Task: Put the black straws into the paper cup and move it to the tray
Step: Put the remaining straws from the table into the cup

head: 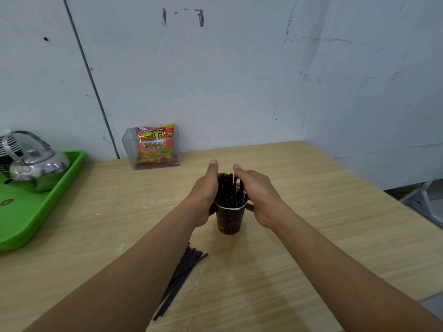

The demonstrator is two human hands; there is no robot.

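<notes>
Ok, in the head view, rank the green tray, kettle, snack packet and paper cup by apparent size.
1. green tray, partly out of frame
2. kettle
3. snack packet and paper cup: near alike, cup closer to camera, so unranked

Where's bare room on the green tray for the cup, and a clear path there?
The green tray has a bare near half, save a small gold disc; the kettle crowds its far end. The table between tray and paper cup is bare.

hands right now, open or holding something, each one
Left hand: open, straight fingers pressing the black plastic straws standing in the brown paper cup.
Right hand: open, pressing the same straws from the other side.
</notes>
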